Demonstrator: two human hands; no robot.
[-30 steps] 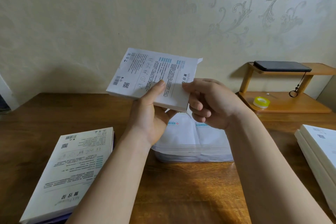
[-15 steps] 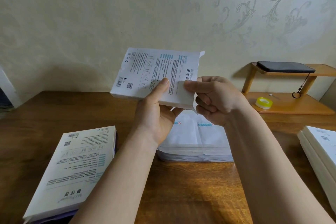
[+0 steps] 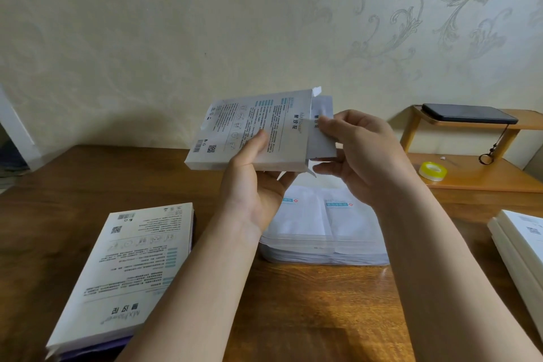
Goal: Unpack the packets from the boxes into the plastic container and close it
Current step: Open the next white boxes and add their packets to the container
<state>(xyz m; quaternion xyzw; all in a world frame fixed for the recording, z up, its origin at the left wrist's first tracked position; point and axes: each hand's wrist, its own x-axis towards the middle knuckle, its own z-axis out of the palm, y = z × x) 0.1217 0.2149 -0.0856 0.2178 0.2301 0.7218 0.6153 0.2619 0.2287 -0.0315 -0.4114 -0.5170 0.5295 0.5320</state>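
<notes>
Here the left hand (image 3: 252, 191) holds the box (image 3: 235, 132) in the air above the container (image 3: 323, 250), thumb on the top face and the other fingers curled under it, while the right hand (image 3: 361, 153) pinches the packets (image 3: 323, 138) that stick out of its open right end. The box looks light and stiff enough for a grip at its middle. The packets seem thin, smooth and probably slippery, so I would take them as one bundle near the free edge; how many are in the pinch is not clear, because that edge is blurred.
</notes>
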